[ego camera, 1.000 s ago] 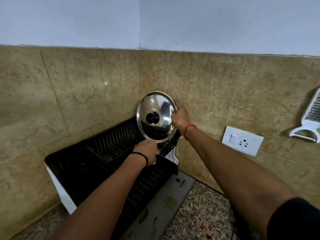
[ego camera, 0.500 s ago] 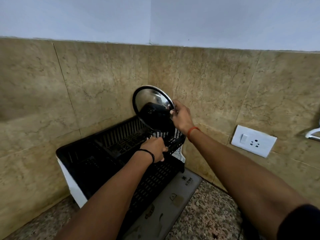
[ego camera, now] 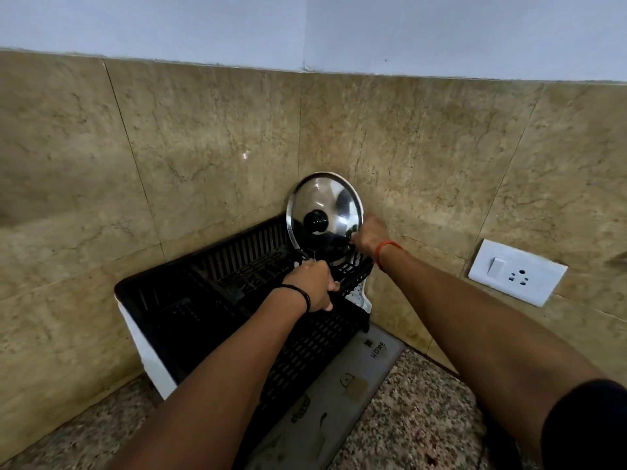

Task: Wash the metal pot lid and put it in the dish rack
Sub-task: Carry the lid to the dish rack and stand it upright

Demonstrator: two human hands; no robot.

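The shiny metal pot lid [ego camera: 327, 201] with a black knob stands upright at the far right end of the black plastic dish rack [ego camera: 203, 293], leaning toward the tiled wall. My right hand [ego camera: 368, 237] pinches the lid's lower right rim. My left hand [ego camera: 314, 286] grips the rack's near rim just below the lid, its fingers curled over the edge. The lid's bottom edge is hidden among the rack's slots.
The rack sits in a tiled corner on a speckled granite counter [ego camera: 417, 425], with a grey printed mat [ego camera: 339, 388] under its front. A white switch and socket plate [ego camera: 515, 271] is on the wall at right. A white perforated piece [ego camera: 359, 296] hangs at the rack's right end.
The lid has come down and turned upright into the rack's far right end. My right hand slid down its rim; my left hand stayed on the rack's edge. The view shifted left.
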